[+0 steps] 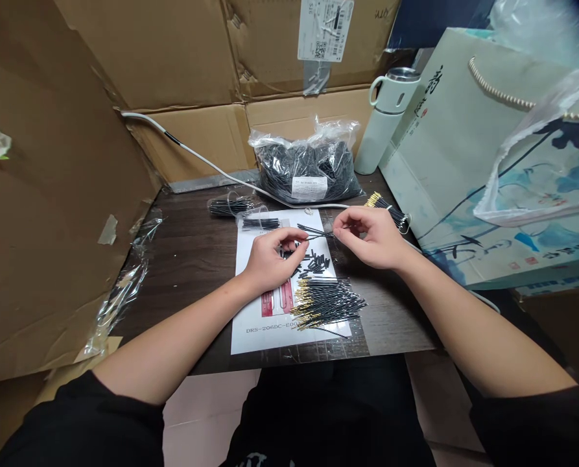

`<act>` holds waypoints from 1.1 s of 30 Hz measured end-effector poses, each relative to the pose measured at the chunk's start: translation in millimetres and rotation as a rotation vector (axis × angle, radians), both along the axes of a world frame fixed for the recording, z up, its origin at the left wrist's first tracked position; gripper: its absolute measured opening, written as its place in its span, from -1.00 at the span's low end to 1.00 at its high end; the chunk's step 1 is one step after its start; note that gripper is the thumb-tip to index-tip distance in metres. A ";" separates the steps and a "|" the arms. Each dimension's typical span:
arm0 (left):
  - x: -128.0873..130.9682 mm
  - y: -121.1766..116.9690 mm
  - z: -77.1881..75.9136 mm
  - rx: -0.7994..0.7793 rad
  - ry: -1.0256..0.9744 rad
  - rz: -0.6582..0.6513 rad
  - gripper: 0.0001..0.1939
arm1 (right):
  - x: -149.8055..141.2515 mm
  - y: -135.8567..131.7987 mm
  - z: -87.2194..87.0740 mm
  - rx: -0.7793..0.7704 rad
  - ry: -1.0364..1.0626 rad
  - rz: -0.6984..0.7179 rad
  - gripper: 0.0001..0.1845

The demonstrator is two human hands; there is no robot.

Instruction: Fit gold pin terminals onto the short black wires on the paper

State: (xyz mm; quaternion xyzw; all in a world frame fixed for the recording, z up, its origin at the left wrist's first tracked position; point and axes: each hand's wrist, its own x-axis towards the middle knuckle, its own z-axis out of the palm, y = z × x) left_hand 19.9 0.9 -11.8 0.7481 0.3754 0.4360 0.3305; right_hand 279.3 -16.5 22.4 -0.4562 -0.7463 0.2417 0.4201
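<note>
At the left, a cardboard wall (pixel 50 194) rises beside the dark tabletop (pixel 182 292). A pale cable (pixel 196 154) slopes down from it toward the right, passing in front of a clear bag of black pieces (pixel 308 172). Short of that cable lie a dark tied bundle (pixel 231 207) and, just right of it, a smaller black bundle (pixel 261 224) at the top of a printed sheet (pixel 250 340).

The left hand (pixel 272 261) is over the sheet, thumb and forefinger brought close at the left ends of some thin dark strands (pixel 317 230); whether its grip is clamped on one cannot be told. Short black tubes (pixel 317 263) lie scattered beside and below its fingers, and nearer the person a pile of gold-ended black strands (pixel 328 303) spreads over the sheet's right edge.

The right hand (pixel 373 239) has its grip clamped on the right ends of the thin dark strands, which extend leftward between the hands. Behind it rests a gold-tipped bundle (pixel 389 211), with a pale green bottle (pixel 379 133) standing farther back and a patterned paper bag (pixel 430 162) at the right.
</note>
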 end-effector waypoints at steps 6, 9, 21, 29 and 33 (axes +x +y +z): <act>-2.0 0.1 7.3 0.144 0.106 0.116 -0.83 | -0.4 5.4 -7.6 0.055 -0.041 -0.050 -0.93; -1.7 1.2 6.1 0.186 0.163 0.130 -0.82 | -4.5 9.5 -18.0 0.089 -0.069 -0.066 -0.94; -2.1 4.4 0.1 0.150 0.276 0.135 -0.82 | -9.1 14.2 -36.4 0.185 -0.254 -0.024 -0.89; -2.2 4.7 -1.5 0.158 0.284 0.119 -0.82 | -3.6 16.1 -38.0 0.180 -0.317 -0.054 -0.87; -2.9 5.1 -1.5 0.173 0.279 0.102 -0.83 | -4.3 15.9 -36.7 0.152 -0.295 -0.057 -0.88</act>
